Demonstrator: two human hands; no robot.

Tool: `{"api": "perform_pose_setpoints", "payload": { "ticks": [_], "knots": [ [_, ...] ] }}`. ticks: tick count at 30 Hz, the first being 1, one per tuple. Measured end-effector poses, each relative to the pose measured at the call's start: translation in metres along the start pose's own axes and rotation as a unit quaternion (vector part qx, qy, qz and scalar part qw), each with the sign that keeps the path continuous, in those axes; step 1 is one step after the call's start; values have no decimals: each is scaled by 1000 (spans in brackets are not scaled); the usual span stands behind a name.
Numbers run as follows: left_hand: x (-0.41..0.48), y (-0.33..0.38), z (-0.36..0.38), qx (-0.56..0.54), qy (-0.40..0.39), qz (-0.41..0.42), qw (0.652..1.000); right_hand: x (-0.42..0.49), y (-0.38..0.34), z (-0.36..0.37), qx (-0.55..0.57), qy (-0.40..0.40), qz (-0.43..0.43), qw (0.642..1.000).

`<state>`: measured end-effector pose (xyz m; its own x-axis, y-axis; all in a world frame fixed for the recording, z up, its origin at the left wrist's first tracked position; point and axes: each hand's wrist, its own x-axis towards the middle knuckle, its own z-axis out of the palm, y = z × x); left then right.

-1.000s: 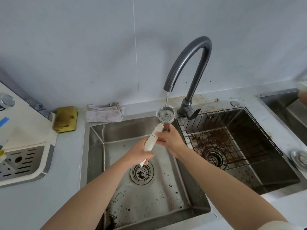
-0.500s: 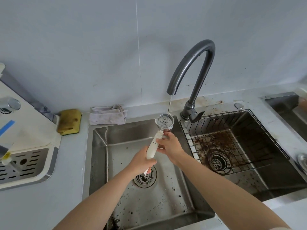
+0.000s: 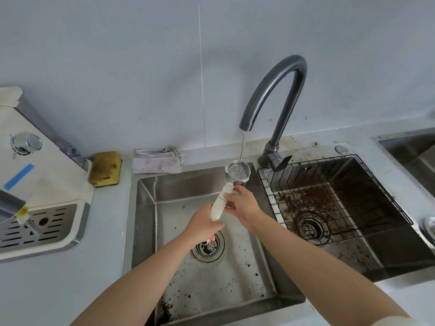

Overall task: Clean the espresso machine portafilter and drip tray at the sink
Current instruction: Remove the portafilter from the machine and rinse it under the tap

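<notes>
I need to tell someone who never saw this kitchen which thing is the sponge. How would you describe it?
Find the left sink basin under the faucet and look at the counter behind its back left corner. There the sponge lies between the white coffee machine and a crumpled pale cloth. Unlike the soft cloth, it is a yellow block with brown stains.

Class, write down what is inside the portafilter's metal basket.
A thin stream from the faucet falls into the portafilter; bubbly water sits in its basket. That water covers the basket floor.

Nothing legible anywhere — the portafilter (image 3: 219,204) bears no readable marks.
</notes>
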<state>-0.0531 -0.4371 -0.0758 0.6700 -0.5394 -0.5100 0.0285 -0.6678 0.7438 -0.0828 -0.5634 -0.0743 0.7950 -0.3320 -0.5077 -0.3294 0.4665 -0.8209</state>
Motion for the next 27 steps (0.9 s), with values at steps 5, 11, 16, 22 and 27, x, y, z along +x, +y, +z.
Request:
{"api": "perform_pose_setpoints", "payload": {
  "ticks": [5, 11, 16, 22, 27],
  "knots": [
    [-2, 0, 2, 34, 17, 1, 999, -1, 1, 0, -15, 9, 10, 1000],
    [-5, -1, -1, 163, 69, 3, 984, -1, 3, 10, -5, 10, 16, 1000],
    [-8, -3, -7, 272, 120, 12, 955, 0, 1, 23, -1, 2, 11, 1000],
    [-17, 2, -16, 402, 180, 42, 897, 4, -3, 33, 38, -21, 39, 998],
    [-19, 5, -19, 517, 205, 51, 830, 5, -5, 38, 96, -40, 54, 993]
  ]
}}
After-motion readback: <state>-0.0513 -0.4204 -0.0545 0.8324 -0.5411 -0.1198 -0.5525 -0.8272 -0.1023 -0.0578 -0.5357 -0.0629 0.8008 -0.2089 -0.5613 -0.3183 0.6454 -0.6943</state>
